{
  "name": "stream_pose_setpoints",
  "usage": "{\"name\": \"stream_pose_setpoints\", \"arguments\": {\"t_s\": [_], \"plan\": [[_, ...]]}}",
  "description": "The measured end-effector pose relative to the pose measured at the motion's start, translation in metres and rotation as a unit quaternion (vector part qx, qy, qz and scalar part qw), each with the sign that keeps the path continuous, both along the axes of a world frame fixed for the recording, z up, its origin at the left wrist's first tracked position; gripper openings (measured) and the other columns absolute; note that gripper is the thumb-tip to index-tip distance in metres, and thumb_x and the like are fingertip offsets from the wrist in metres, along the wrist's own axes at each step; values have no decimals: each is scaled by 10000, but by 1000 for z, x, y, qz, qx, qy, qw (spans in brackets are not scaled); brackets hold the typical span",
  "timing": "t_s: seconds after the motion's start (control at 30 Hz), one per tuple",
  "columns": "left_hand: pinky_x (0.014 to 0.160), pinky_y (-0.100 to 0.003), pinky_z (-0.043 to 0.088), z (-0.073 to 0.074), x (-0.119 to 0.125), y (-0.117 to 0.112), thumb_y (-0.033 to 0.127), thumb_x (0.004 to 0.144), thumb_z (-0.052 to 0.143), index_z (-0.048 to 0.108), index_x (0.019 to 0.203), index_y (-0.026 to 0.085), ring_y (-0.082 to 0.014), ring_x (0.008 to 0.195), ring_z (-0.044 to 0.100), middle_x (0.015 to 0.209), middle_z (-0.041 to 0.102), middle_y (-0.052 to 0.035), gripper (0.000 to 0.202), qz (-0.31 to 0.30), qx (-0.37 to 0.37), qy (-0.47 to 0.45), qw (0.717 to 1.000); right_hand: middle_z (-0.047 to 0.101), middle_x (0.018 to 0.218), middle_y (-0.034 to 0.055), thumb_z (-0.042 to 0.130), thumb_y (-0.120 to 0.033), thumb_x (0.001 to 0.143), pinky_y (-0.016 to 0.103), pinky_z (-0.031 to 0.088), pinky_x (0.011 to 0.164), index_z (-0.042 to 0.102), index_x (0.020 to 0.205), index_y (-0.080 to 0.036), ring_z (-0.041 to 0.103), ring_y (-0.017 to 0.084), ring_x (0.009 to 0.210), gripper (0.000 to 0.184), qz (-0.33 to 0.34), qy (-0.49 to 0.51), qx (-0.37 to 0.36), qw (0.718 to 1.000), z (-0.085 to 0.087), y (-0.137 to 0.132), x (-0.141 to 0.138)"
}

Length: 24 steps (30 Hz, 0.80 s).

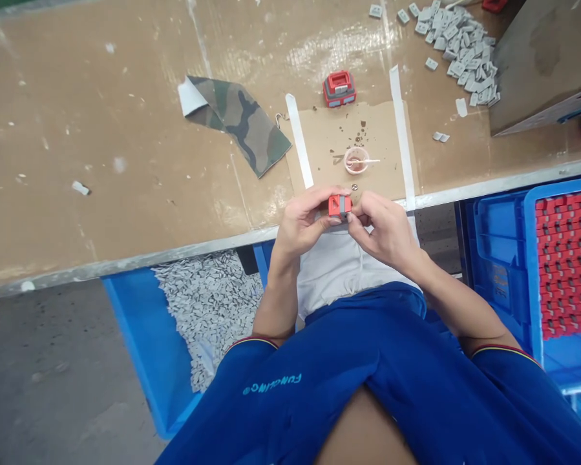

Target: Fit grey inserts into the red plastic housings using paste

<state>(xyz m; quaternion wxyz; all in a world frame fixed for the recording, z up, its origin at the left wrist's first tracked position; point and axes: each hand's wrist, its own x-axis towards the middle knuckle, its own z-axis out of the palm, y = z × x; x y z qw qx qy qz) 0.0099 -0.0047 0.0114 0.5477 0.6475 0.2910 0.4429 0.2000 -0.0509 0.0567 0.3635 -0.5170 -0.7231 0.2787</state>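
Note:
A small red and grey plastic block (pixel 337 205) is held at the table's front edge, between the fingers and thumb of my left hand (pixel 304 218). My right hand (pixel 383 226) has its thumb and index finger pinched at the block's right side; what lies in the pinch is too small to make out. Just beyond the fingers is a small shiny metal piece (pixel 355 187). A clear little cup (pixel 356 160) with reddish-brown contents and a white stick stands farther back. Behind it sits a similar but larger-looking red and grey block (pixel 339 89).
White tape strips (pixel 402 139) flank the cardboard mat (pixel 380 129). Camouflage cloth (pixel 246 123) lies to the left, grey pieces (pixel 464 51) are heaped back right. Below the table are a blue bin (pixel 145 349) of grey pieces and a blue crate (pixel 532 271) of red parts.

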Motion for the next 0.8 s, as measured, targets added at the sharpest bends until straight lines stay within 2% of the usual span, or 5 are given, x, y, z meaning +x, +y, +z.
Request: {"name": "stream_pose_setpoints", "arguments": {"t_s": [0.23, 0.43, 0.53, 0.67, 0.8], "plan": [[938, -338, 614, -4, 0, 0, 551, 868, 826, 771, 1253, 224, -230, 1050, 768, 1181, 796, -115, 508, -3, -33, -1, 999, 602, 683, -15, 575, -258, 975, 274, 385, 612, 527, 790, -218, 509, 121, 597, 195, 23, 36, -119, 992, 16, 3, 10], [936, -341, 628, -8, 1, -2, 585, 845, 835, 769, 1230, 211, -231, 1019, 784, 1155, 810, -107, 541, -4, -71, -13, 997, 605, 649, -29, 624, -224, 911, 268, 339, 589, 515, 771, -215, 484, 110, 571, 178, 24, 32, -165, 985, 26, 9, 10], [926, -337, 629, -8, 1, -1, 596, 852, 825, 770, 1200, 189, -228, 999, 785, 1111, 815, -107, 538, 0, -66, -14, 998, 578, 638, -33, 611, -198, 891, 273, 313, 593, 457, 753, -227, 465, 111, 572, 209, 20, 5, -165, 986, 23, 10, 5], [939, -349, 624, -10, 0, 0, 615, 854, 813, 757, 1192, 186, -238, 1016, 789, 1090, 814, -105, 550, -7, -71, -30, 997, 565, 656, -27, 589, -187, 883, 275, 315, 615, 411, 751, -238, 470, 125, 587, 227, -6, -22, -124, 992, 22, 6, -4], [942, -350, 625, -14, 0, 1, 649, 797, 848, 736, 1186, 201, -240, 1029, 795, 1110, 818, -120, 603, -15, -108, -86, 990, 612, 722, -7, 591, -201, 919, 271, 358, 638, 499, 814, -225, 526, 142, 621, 142, 1, -23, -95, 995, 34, -4, -10]]}}
